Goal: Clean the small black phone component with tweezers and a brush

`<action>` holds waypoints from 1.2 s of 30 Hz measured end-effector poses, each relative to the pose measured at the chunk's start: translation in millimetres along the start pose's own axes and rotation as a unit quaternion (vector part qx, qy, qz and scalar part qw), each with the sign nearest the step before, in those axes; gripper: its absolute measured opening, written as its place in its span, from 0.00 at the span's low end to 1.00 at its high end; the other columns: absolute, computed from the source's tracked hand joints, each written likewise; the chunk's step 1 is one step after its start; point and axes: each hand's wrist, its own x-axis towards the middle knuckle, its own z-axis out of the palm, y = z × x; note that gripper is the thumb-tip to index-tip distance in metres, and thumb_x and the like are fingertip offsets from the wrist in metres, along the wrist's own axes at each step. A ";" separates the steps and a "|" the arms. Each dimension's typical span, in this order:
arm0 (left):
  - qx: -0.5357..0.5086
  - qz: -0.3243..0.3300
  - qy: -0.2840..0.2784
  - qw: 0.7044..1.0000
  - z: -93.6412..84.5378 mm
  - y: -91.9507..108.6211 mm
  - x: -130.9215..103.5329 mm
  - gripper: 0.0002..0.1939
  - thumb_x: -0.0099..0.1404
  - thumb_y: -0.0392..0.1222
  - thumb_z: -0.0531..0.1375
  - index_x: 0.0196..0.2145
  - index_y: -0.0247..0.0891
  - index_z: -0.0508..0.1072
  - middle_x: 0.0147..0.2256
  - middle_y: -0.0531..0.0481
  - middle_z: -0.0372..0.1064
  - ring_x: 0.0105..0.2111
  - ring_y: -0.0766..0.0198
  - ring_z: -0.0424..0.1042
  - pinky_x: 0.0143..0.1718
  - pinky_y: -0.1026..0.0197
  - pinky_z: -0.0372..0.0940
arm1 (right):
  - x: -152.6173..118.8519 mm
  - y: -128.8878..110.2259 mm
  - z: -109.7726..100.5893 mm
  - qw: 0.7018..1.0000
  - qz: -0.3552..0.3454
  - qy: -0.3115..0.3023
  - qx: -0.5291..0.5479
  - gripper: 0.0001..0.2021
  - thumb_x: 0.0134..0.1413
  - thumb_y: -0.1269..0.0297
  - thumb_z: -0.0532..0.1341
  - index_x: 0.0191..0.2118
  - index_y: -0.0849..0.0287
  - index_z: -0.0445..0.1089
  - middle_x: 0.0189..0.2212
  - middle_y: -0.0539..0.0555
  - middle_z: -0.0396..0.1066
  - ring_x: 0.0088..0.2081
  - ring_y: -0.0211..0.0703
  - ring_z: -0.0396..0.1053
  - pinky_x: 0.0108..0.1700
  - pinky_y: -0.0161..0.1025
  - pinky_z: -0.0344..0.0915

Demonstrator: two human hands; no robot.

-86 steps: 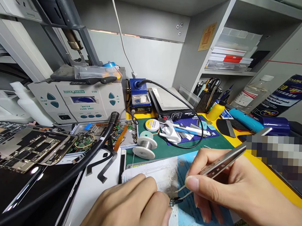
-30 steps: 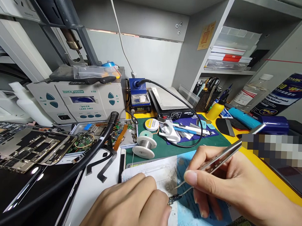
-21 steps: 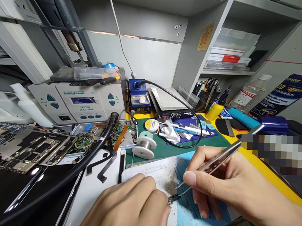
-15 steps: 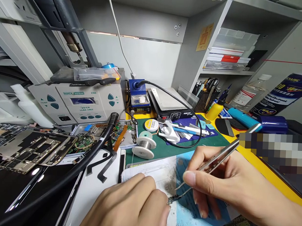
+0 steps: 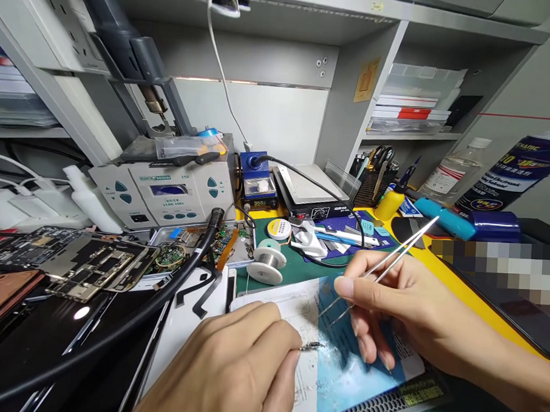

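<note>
Between the thumb and bent forefinger of my left hand (image 5: pixel 236 356) is a small dark electronic part (image 5: pixel 312 346), its tip sticking out to the right. What lies inside the fist is hidden. My right hand (image 5: pixel 384 296) grips metal tweezers (image 5: pixel 398 251) between thumb and fingers, with the other fingers hanging loosely curled. The tweezer tips are spread, above and to the right of the dark part and apart from it. Beneath both hands lies a white and blue printed sheet (image 5: pixel 358 386), scattered with small specks.
A solder wire spool (image 5: pixel 266 263) stands behind the left hand. A black hose (image 5: pixel 161 301) crosses the left side, over phone boards (image 5: pixel 99 268). A hot air station (image 5: pixel 166 195), soldering stand (image 5: pixel 258 181) and hot plate (image 5: pixel 312 192) line the back. A phone (image 5: pixel 494 300) lies right.
The tweezers have come away from the dark part, moving up and turning. The left hand still holds the part. The camera view has shifted slightly left and up.
</note>
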 end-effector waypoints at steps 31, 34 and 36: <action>-0.215 -0.191 -0.121 0.950 -19.1 -2.3 17.6 0.10 0.74 0.40 0.61 0.38 0.42 0.83 0.29 0.58 0.68 0.27 0.69 0.62 0.29 0.64 0.58 | -10.9 2.5 5.0 0.993 0.003 -0.058 -0.104 0.19 0.50 0.56 0.83 0.28 0.57 0.75 0.15 0.50 0.79 0.16 0.36 0.71 0.19 0.25 0.64; -0.210 -0.187 -0.124 0.952 -19.0 -1.0 16.3 0.10 0.75 0.41 0.60 0.43 0.45 0.84 0.32 0.56 0.72 0.30 0.67 0.66 0.32 0.63 0.61 | -11.2 3.7 3.4 0.992 0.003 -0.059 -0.113 0.18 0.51 0.56 0.83 0.28 0.57 0.75 0.16 0.50 0.80 0.17 0.36 0.72 0.19 0.26 0.63; -0.197 -0.173 -0.128 0.957 -20.6 1.0 15.1 0.13 0.76 0.40 0.59 0.48 0.46 0.84 0.36 0.55 0.75 0.34 0.66 0.71 0.36 0.63 0.63 | -10.5 3.1 2.5 0.992 -0.001 -0.056 -0.114 0.17 0.52 0.56 0.82 0.29 0.57 0.76 0.16 0.49 0.80 0.17 0.36 0.72 0.19 0.26 0.60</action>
